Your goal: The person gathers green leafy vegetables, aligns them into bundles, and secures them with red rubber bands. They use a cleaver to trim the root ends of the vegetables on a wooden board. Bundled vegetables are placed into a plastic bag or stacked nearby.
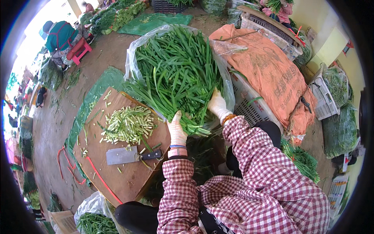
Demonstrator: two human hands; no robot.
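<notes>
A large heap of green leafy stalks, like garlic chives (178, 67), fills a clear plastic bag (132, 55) in front of me. My left hand (177, 128), in a pale striped glove, grips a bunch by its cut ends (197, 128) at the near edge of the heap. Against the heap's right side rests my gloved right hand (217, 103); its fingers are partly hidden by leaves and the bag. To the left, a wooden board (117, 181) bears a pile of short pale stem pieces (128, 124) and a cleaver (122, 155) with a dark handle. A red strip (103, 178) lies near it.
An orange woven sack (263, 70) lies over a white plastic crate (248, 102) at the right. Green sheeting (108, 79) borders the board. A person (61, 38) sits on a pink stool (81, 52) at upper left. Another bag of greens (96, 222) stands at lower left.
</notes>
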